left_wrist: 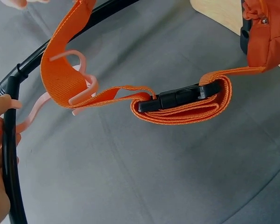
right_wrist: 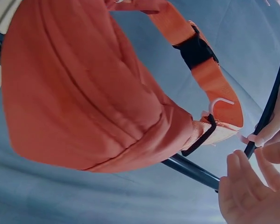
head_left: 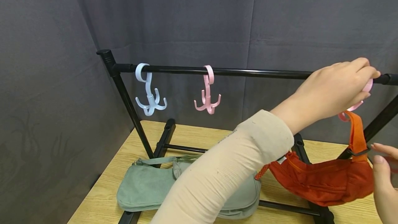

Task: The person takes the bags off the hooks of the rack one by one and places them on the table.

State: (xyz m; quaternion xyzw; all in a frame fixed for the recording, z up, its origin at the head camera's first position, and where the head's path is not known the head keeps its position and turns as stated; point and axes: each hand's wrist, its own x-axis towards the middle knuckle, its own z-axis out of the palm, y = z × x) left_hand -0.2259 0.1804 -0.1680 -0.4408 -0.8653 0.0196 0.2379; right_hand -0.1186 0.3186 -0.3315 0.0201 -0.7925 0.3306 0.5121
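Observation:
My left hand reaches across to the right end of the black rail and grips a pink hook hanger there, its fingers partly hiding it. From that hanger's prongs hangs an orange waist bag by its strap. In the left wrist view the strap is looped over the prongs, with a black buckle and a folded bundle of strap below. My right hand, cut off by the frame edge, is beside the bag. The right wrist view shows the right hand's fingers extended and holding nothing.
A light blue hook hanger and another pink hook hanger hang on the black rail to the left. On the wooden table lies a green shoulder bag, with a grey-green bag partly behind my left sleeve.

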